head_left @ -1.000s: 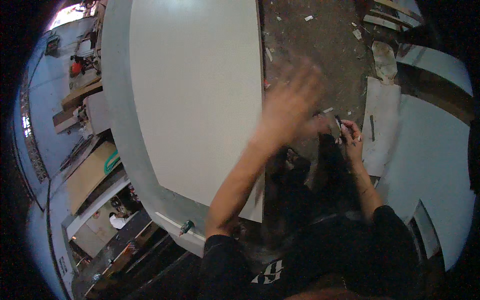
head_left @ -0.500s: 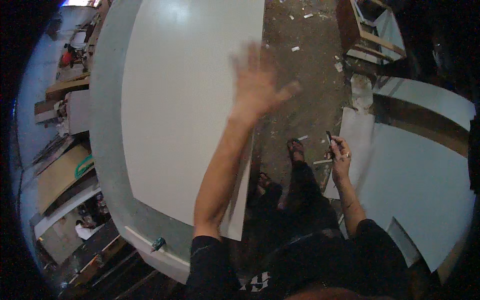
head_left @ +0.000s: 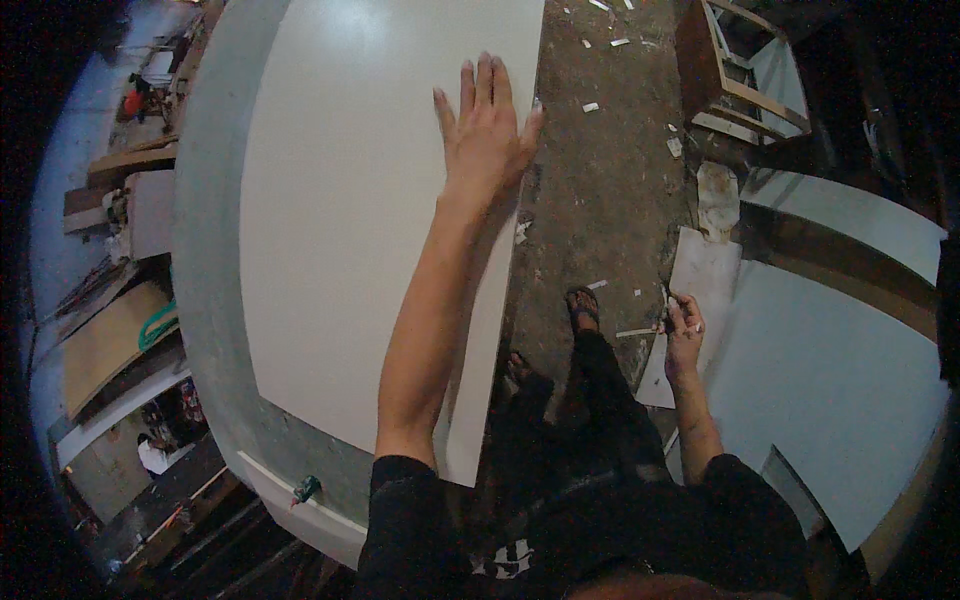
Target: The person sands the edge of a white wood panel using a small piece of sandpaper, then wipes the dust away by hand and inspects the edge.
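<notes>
My left hand (head_left: pixel 487 140) lies flat on a large off-white panel (head_left: pixel 350 230), close to its right edge, fingers spread. Its thumb reaches to that edge. Beneath the panel is a grey-green tabletop (head_left: pixel 210 250) that shows along the left and near sides. Away from the panel, out to the right above the floor, my right hand (head_left: pixel 684 335) is closed around a small, thin, dark tool (head_left: pixel 664 294). Only its narrow end sticks out past my fingers, and I cannot make out its exact kind.
A green tool (head_left: pixel 306 489) sits at the table's near left corner. White scraps (head_left: pixel 590 107) litter the brown floor. Pale blue-white panels (head_left: pixel 830 370) and a wooden cabinet frame (head_left: pixel 745 75) stand to the right. Boards (head_left: pixel 115 345) and clutter line the far left.
My left hand, blurred and lifted over the panel's edge before, has moved left and settled flat on the panel. My right hand, still gripping the dark tool, has dropped slightly nearer to me.
</notes>
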`<state>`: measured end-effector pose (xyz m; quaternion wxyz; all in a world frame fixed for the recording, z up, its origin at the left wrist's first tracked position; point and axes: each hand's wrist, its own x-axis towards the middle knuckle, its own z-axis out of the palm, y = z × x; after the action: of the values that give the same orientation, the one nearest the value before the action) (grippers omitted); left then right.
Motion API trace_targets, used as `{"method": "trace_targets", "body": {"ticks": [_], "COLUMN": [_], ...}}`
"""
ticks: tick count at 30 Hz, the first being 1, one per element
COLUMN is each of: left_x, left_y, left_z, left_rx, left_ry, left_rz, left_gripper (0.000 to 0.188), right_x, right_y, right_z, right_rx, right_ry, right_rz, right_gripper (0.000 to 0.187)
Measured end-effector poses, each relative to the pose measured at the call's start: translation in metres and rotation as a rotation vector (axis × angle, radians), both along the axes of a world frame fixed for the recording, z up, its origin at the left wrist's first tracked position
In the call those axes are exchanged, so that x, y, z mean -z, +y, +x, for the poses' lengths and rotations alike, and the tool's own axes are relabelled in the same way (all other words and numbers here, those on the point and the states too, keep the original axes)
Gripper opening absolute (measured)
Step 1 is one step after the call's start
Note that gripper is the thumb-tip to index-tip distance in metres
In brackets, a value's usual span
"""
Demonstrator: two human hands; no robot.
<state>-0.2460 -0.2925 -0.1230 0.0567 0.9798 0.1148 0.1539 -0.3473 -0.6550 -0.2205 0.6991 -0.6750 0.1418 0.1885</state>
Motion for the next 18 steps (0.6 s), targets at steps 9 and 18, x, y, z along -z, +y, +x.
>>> {"method": "trace_targets", "body": {"ticks": [9, 18], "left_x": [-0.03, -0.061], "left_y": [-0.025, -0.016], "left_z": [-0.063, -0.292], "left_rx": [0.587, 0.341], "left_ry": [0.403, 0.709], "left_rz": [0.108, -0.155], "left_gripper": [0.064, 0.077], "right_x": [-0.012, -0.084], "right_y": [0.009, 0.09], "right_z": [0.0, 0.05], "right_rx": [-0.044, -0.394], "right_ry": [0.047, -0.298], "right_rz": [-0.026, -0.134], "right_gripper": [0.019, 0.022]}}
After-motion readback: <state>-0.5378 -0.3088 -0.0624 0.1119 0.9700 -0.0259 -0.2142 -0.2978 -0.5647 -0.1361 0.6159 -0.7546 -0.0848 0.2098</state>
